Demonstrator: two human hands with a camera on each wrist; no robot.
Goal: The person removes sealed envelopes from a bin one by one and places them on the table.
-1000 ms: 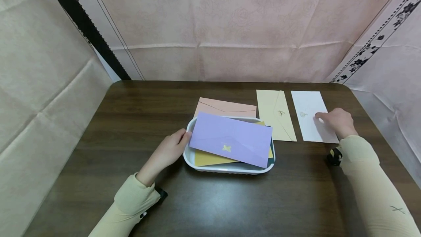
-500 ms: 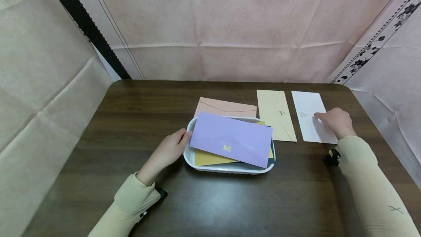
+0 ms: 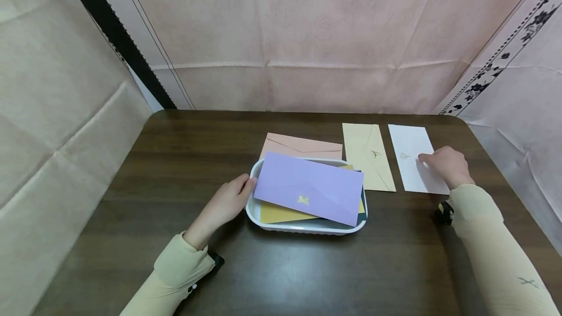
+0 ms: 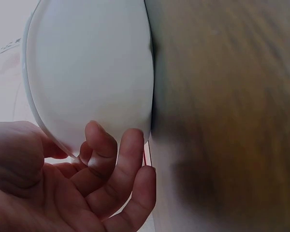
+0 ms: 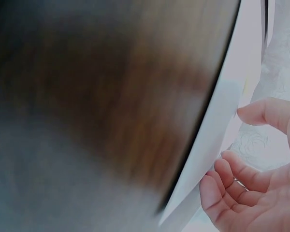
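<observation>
While left fingers (image 4: pixel 127 164) pinch white tray (image 4: pixel 92 63), right fingers (image 5: pixel 212 193), loosely bent, touch white envelope (image 3: pixel 410 165)

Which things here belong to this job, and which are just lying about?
Likely part of the job:
white rounded-corner tray, left hand gripping it
purple rectangular envelope, yellow paper and dark teal paper on the tray
flat white paper rectangle, beneath the right hand

Untouched, perhaps just lying about:
flat pink paper envelope
pale cream rectangular envelope

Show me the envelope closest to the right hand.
The white envelope, the rightmost one on the table: the right hand is over part of it, while the cream envelope and all the others lie farther left.
</observation>
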